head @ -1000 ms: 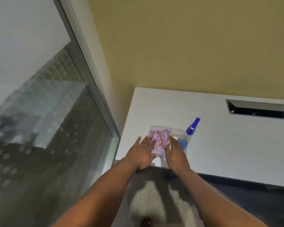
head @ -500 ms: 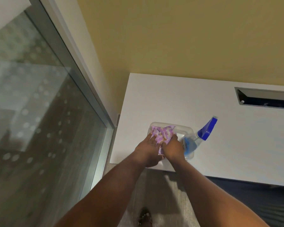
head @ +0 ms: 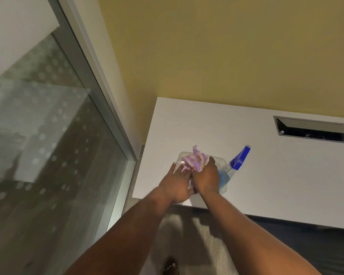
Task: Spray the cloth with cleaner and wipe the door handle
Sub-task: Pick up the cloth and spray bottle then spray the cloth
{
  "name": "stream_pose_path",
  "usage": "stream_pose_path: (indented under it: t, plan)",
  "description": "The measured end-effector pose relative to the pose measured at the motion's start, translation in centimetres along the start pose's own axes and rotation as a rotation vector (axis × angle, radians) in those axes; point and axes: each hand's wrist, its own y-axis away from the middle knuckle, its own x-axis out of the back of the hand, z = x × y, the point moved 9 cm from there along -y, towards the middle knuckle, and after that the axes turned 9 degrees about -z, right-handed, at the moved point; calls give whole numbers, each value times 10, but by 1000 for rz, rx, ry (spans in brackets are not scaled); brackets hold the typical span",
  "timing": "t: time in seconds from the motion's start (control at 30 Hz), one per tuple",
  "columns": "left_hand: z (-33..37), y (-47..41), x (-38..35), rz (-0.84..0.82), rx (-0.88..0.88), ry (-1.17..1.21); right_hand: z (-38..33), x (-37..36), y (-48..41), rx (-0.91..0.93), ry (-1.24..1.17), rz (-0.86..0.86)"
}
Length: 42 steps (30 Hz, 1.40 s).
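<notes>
A crumpled purple-and-white cloth [head: 195, 160] sits in a clear plastic tray [head: 219, 160] near the front left corner of a white desk [head: 276, 175]. My right hand [head: 207, 178] grips the cloth, bunching it upward. My left hand [head: 177, 183] lies flat beside it on the tray's left part, fingers touching the cloth. A spray bottle [head: 237, 162] with blue liquid and a blue trigger head lies in the tray's right end, nozzle pointing up-right. No door handle is in view.
A glass door or panel [head: 48, 145] with a metal frame [head: 99, 92] stands to the left. A yellow wall backs the desk. An open cable slot [head: 312, 132] is set in the desk at the right. A foot [head: 170, 265] shows on the grey carpet below.
The right hand has closed on the cloth and bunched it upward in the tray. The left hand has flattened at its side. The camera view shifted slightly.
</notes>
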Motion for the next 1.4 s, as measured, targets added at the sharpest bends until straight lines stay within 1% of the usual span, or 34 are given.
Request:
stream_pose_path:
  t: [0.07, 0.13, 0.23, 0.27, 0.37, 0.43, 0.5, 0.57, 0.63, 0.7, 0.77, 0.83, 0.97, 1.07, 1.13, 1.23, 1.4]
  plan:
    - [8, 15, 14, 48, 15, 13, -13, 12, 13, 41, -58, 19]
    - [15, 30, 27, 130, 36, 83, -24, 25, 25, 61, -96, 44]
    - [22, 59, 55, 302, 95, 283, -40, 44, 39, 77, -118, 9]
    - [24, 66, 62, 332, 112, 340, -44, 49, 40, 73, -133, -18]
    - [31, 90, 81, 371, 156, 568, -53, 74, 52, 115, -259, -66]
    - [32, 106, 93, 387, 196, 755, -61, 93, 63, 204, -289, -85]
    - [41, 121, 107, 435, 196, 883, -73, 108, 80, 360, -269, -163]
    - [53, 137, 125, 470, 190, 955, -83, 120, 99, 481, -244, -289]
    - [66, 154, 145, 503, 178, 1008, -89, 129, 115, 525, -251, -415]
    - [82, 171, 165, 536, 162, 1066, -93, 147, 128, 566, -261, -459]
    - [99, 184, 184, 555, 146, 1103, -98, 168, 136, 590, -257, -432]
    - [114, 196, 201, 598, 116, 1112, -103, 190, 144, 619, -306, -407]
    - [132, 205, 225, 622, 47, 1060, -115, 219, 149, 673, -419, -397]
    - [129, 205, 237, 668, 69, 1038, -119, 229, 139, 693, -528, -344]
    - [124, 200, 243, 674, 62, 1072, -113, 234, 125, 667, -604, -241]
    - [107, 181, 244, 655, 63, 1130, -95, 231, 101, 609, -628, -115]
    - [62, 138, 234, 586, 109, 1146, -48, 200, 61, 454, -597, -31]
